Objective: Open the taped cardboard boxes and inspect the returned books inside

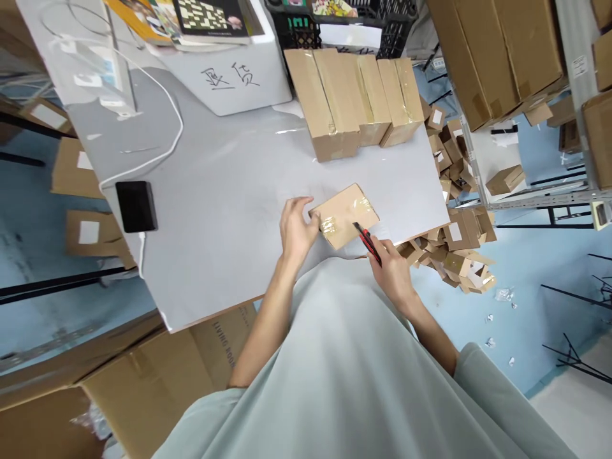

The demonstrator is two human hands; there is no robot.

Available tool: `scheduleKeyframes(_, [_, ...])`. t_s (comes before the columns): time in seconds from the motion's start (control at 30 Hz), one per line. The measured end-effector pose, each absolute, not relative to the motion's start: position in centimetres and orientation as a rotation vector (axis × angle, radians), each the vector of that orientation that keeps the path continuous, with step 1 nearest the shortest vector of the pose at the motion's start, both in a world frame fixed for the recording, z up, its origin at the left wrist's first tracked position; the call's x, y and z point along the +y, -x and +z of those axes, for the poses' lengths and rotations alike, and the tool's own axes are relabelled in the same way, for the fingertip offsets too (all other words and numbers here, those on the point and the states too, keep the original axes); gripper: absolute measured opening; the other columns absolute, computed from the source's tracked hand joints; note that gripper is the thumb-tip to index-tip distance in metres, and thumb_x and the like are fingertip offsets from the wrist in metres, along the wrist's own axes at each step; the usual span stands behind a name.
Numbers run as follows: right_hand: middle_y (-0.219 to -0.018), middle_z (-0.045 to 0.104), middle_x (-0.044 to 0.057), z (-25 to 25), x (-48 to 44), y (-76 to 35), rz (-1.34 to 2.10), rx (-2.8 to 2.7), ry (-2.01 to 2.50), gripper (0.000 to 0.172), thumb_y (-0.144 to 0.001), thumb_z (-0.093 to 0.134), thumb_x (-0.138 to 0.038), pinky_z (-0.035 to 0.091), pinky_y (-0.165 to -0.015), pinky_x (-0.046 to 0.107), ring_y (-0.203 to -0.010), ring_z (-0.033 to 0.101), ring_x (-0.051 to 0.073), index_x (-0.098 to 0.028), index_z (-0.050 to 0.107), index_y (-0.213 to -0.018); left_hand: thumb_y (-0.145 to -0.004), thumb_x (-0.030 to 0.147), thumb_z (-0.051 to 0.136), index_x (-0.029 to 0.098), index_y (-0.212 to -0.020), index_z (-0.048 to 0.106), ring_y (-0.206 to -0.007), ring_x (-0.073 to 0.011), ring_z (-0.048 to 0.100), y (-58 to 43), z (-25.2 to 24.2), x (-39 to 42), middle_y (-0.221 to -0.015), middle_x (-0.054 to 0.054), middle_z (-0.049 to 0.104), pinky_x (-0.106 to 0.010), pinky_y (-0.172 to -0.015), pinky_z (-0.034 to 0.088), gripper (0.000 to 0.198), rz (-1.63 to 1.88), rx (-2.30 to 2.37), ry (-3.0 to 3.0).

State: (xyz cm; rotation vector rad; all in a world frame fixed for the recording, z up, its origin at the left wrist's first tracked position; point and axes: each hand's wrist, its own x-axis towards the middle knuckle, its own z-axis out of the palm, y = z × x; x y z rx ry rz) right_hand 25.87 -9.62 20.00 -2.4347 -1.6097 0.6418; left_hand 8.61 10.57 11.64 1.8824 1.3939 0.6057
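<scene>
As we look down from the head view, our right hand [392, 268] grips a red-and-black box cutter [370, 246], its tip over the small taped carton [343, 205] near the edge of the table [224, 223], while our left hand [297, 232], fingers parted, is at the carton's left end. We read 退货 on the white bin [229, 99] and "LIVING ROOM" on a large carton [191, 366].

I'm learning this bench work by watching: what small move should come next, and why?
Probably bring the red-and-black utility knife in the right hand onto the shiny clear tape on the small brown cardboard box. The knife's tip already points over the box, and the left hand is at its left end, seemingly placed to steady it.
</scene>
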Motion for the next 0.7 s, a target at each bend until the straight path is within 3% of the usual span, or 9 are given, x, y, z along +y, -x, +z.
scheduleKeyframes(0.23, [-0.134, 0.076, 0.014, 18.2, -9.0, -29.6, 0.569, -1.278, 2.372, 0.048, -0.108, 0.052, -0.026, 0.064, -0.095, 0.042, -0.112, 0.078, 0.032, -0.021, 0.064, -0.154, -0.104, 0.04, 0.061, 0.026, -0.139, 0.074, -0.166, -0.0378, 0.041, -14.6, 11.7, 10.0, -0.165, -0.011, 0.061, -0.063, -0.141, 0.022, 0.04, 0.429, 0.861, -2.245])
scheduleKeyframes(0.37, [-0.134, 0.078, 0.011, 18.0, -8.8, -29.9, 0.655, -1.246, 2.303, 0.048, -0.111, 0.049, -0.025, 0.062, -0.1, 0.04, -0.115, 0.078, 0.03, -0.025, 0.06, -0.158, -0.108, 0.04, 0.054, 0.024, -0.147, 0.07, -0.169, -0.0372, 0.039, -15.6, 10.5, 9.7, -0.171, -0.013, 0.057, -0.065, -0.14, 0.023, 0.045, 0.427, 0.86, -2.29])
scheduleKeyframes(0.53, [-0.133, 0.078, 0.01, 18.1, -7.2, -29.6, 0.689, -1.325, 2.522, 0.053, -0.117, 0.043, -0.027, 0.06, -0.089, 0.031, -0.103, 0.079, 0.025, -0.029, 0.053, -0.169, -0.111, 0.042, 0.049, 0.023, -0.15, 0.068, -0.169, -0.0355, 0.039, -15.4, 10.2, 9.6, -0.172, -0.014, 0.056, -0.063, -0.14, 0.024, 0.048, 0.428, 0.873, -2.346])
scheduleKeyframes(0.7, [-0.138, 0.073, 0.011, 18.6, -4.5, -29.7, 0.73, -1.491, 2.663, 0.059, -0.121, 0.033, -0.029, 0.058, -0.088, 0.028, -0.103, 0.078, 0.022, -0.033, 0.036, -0.179, -0.112, 0.042, 0.049, 0.023, -0.151, 0.069, -0.167, -0.0357, 0.042, -15.5, 10.2, 9.6, -0.171, -0.013, 0.058, -0.062, -0.14, 0.027, 0.048, 0.452, 0.859, -2.381])
